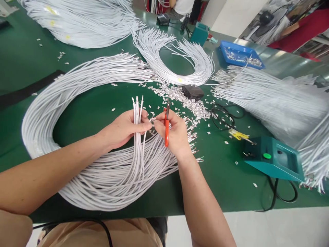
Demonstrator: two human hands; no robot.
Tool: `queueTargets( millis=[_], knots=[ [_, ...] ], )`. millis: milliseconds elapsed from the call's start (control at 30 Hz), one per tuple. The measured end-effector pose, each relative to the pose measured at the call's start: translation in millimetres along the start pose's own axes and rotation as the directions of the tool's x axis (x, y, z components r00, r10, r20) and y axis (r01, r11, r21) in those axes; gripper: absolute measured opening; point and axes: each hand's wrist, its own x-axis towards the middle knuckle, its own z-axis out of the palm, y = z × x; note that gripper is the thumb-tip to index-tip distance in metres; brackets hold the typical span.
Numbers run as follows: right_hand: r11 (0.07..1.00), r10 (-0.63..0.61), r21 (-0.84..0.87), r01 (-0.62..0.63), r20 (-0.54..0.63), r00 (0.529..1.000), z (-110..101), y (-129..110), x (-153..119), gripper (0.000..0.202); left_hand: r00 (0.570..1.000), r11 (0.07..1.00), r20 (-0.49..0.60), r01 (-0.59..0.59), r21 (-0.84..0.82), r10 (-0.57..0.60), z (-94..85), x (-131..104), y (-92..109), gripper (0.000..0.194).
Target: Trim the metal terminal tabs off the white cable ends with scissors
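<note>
My left hand [128,127] is closed round several white cables [138,151], whose tips stand up above its fingers. One cable end leans right, between my two hands. Just beside it, my right hand [173,132] has thumb and forefinger pinched at that end and holds orange-handled scissors [167,132] against the palm, blades pointing away from me. Below both hands lies a large curved bundle of white cables [102,192], which loops round at the left [38,120]. Small white scraps [180,96] are piled beyond my right hand.
More cable bundles lie at the back left [84,24], back centre [195,65] and right [277,96]. A teal device [277,157] with a black cord stands at the right, near yellow pliers [238,134]. Behind are a black block [192,92] and blue tray [241,55]. People are in the background.
</note>
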Motion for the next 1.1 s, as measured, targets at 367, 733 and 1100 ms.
queueTargets(
  millis=[367, 733, 1100],
  knots=[
    [0.976, 0.181, 0.118, -0.182, 0.015, 0.983, -2.2, -7.9, 4.1, 0.026, 0.999, 0.983, -0.018, -0.04, 0.177, 0.044, -1.3, 1.4, 0.1, 0.027],
    [0.864, 0.011, -0.491, -0.112, -0.204, 0.979, -23.3, 1.3, 6.2, 0.01, 0.974, 0.972, 0.097, 0.189, 0.142, -0.203, -7.7, -1.1, 7.4, 0.042],
    [0.954, 0.208, -0.254, -0.16, 0.176, 0.962, -16.6, -10.5, 1.3, 0.019, 0.977, 0.968, 0.096, 0.173, 0.183, -0.193, -7.7, -1.0, 8.6, 0.048]
  ],
)
